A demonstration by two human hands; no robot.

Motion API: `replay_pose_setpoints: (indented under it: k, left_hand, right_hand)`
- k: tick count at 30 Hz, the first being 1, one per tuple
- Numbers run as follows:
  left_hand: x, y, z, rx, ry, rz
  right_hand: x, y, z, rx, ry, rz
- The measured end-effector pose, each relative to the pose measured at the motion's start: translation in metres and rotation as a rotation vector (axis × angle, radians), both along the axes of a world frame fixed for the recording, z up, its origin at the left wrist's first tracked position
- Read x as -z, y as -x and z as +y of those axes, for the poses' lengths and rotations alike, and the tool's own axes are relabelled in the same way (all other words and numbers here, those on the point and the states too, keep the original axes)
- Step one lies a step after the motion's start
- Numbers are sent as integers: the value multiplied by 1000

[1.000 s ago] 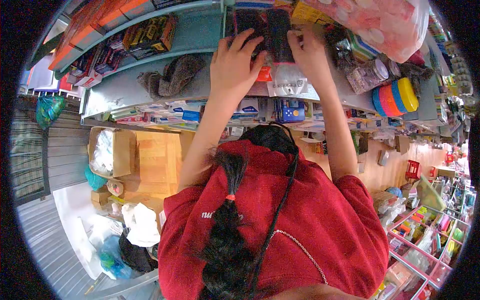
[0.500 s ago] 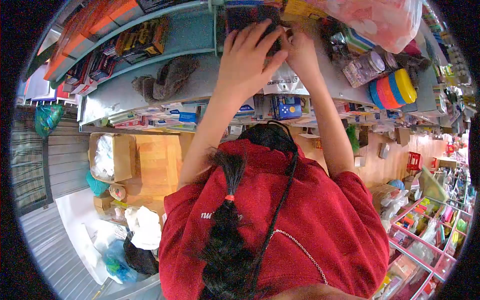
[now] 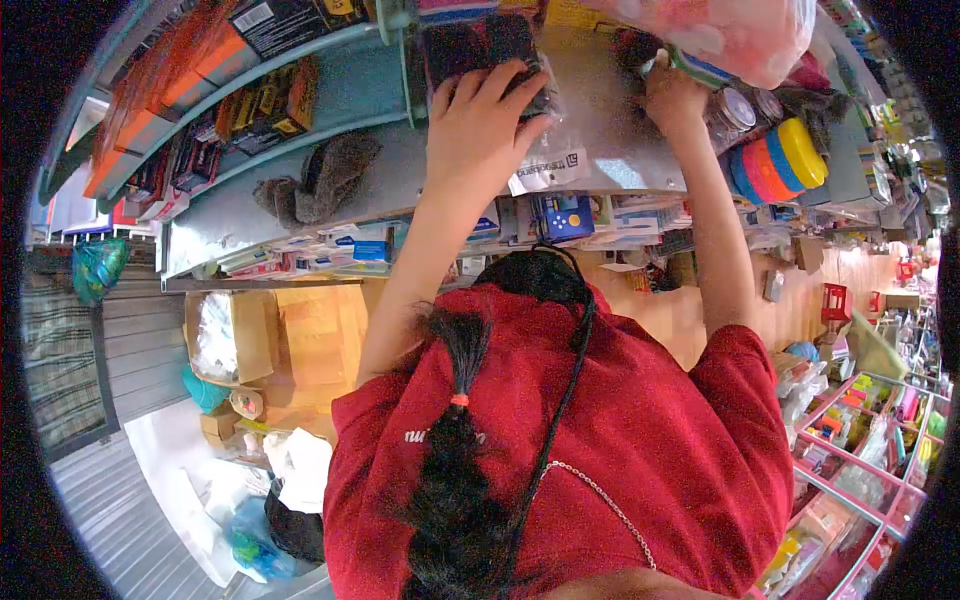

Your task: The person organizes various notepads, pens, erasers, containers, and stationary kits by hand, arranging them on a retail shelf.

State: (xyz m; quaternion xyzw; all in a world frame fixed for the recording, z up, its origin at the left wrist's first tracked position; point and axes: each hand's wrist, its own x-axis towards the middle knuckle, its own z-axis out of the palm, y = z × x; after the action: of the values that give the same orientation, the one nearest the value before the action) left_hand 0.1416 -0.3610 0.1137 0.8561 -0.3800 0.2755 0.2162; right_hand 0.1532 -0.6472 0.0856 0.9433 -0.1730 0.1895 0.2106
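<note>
My left hand (image 3: pixel 485 125) lies with its fingers spread over dark items (image 3: pixel 510 40) in a clear plastic bag on the grey shelf. The printed white edge of this bag (image 3: pixel 550 172) hangs toward the shelf's front. Farther right, my right hand (image 3: pixel 675 98) has its fingers curled beside a striped stack (image 3: pixel 700 68) and clear lidded jars (image 3: pixel 735 108). What those fingers hold, if anything, is too blurred to make out. A dark object (image 3: pixel 635 48) sits just beyond them.
A grey-brown cloth (image 3: pixel 335 178) rests on the shelf at left, below boxes (image 3: pixel 270 105) on a raised ledge. Rolls in yellow, blue and orange (image 3: pixel 780 162) stand at right, under a pink-patterned plastic bag (image 3: pixel 750 35). Blue packages (image 3: pixel 565 217) fill a lower shelf. An open carton (image 3: pixel 250 335) stands on the floor.
My right hand has left the bagged dark items and moved right to the jars and striped stack. My left hand stays on the bag. The view has shifted slightly.
</note>
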Motion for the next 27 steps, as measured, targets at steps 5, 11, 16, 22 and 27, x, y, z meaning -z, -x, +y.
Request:
replay_pose_setpoints:
  k: [5,11,16,22,27]
  left_hand:
    - [2,-1,-2,-11,6,-8]
    - [3,-1,-3,-17,31,-15]
    - [3,-1,-2,-16,34,-3]
    - [5,-2,-3,-5,39,3]
    - [1,0,-2,-10,21,6]
  right_hand:
    - [-20,12,23,-360,-317,-10]
    - [-4,-3,48,-341,-1700,-174]
    - [-4,6,61,-318,-2103,-255]
    - [15,-10,42,-383,-1176,-243]
    - [29,-20,46,-588,-1193,-247]
